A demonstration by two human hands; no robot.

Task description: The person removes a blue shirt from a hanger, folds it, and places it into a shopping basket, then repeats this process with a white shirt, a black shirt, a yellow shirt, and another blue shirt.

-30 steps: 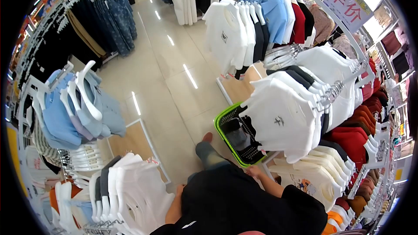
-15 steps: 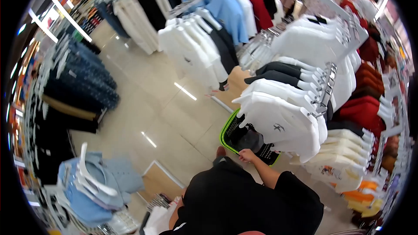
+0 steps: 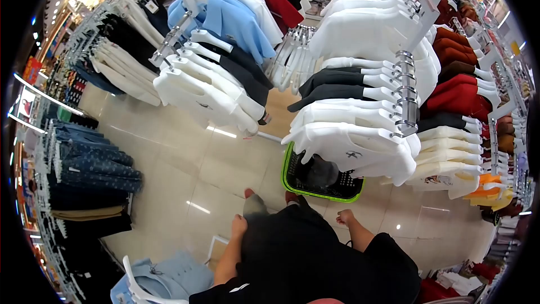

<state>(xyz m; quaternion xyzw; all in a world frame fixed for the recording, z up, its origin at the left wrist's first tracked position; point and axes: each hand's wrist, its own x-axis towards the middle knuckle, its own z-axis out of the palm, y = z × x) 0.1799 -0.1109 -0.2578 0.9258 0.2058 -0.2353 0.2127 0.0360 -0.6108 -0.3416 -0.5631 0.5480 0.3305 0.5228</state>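
A black shopping basket [image 3: 358, 194] with a bright green rim stands on the floor, partly under a rack of white shirts [image 3: 351, 149]. Dark, bundled cloth [image 3: 322, 174] lies inside it. Just below the basket's rim, apart from it, my right hand [image 3: 345, 217] hangs with its fingers curled and nothing visible in them. My left hand [image 3: 239, 224] is down at my left side, fingers curled in, holding nothing that I can see. Both hands are low, near my black shirt [image 3: 315, 253].
Another rack with white, dark and blue shirts [image 3: 236, 19] stands ahead. Jeans [image 3: 95, 157] hang at the left, and a light blue garment [image 3: 174, 276] on a white hanger is at lower left. Cream shirts [image 3: 444, 163] and red tops [image 3: 461, 98] fill the right side. Tiled floor [image 3: 169, 152] runs between racks.
My right hand has let go of the basket's rim and sits to its lower right. The basket now rests squarer to me. My left hand has come into clear view, and the view has turned.
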